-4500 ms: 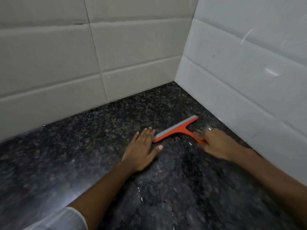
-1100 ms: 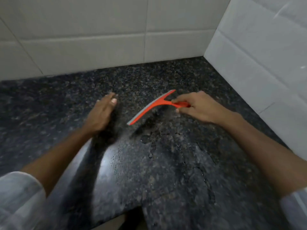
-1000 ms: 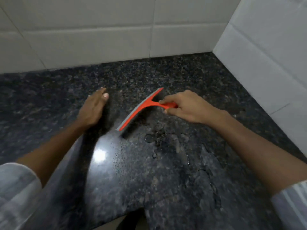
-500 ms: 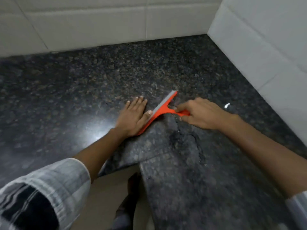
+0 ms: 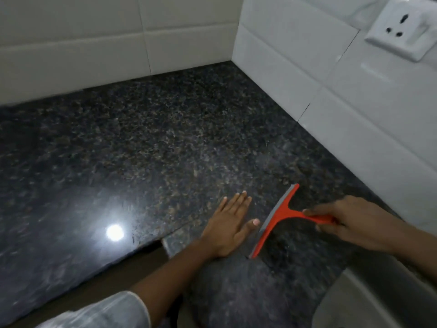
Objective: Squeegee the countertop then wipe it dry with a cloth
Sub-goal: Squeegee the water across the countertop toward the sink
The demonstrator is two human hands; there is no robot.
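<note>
Here the right hand point(image 5: 352, 223) grips the squeegee point(image 5: 275, 221), its blade near the flat left hand point(image 5: 230, 227); pushed water may wet those fingers

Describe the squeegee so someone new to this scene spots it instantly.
Start at the dark speckled granite countertop and follow the white tiled wall with the socket toward the near edge. There the right hand grips a T-shaped squeegee, beside the flat left hand. It is the only bright orange thing, with a grey blade strip.
</note>
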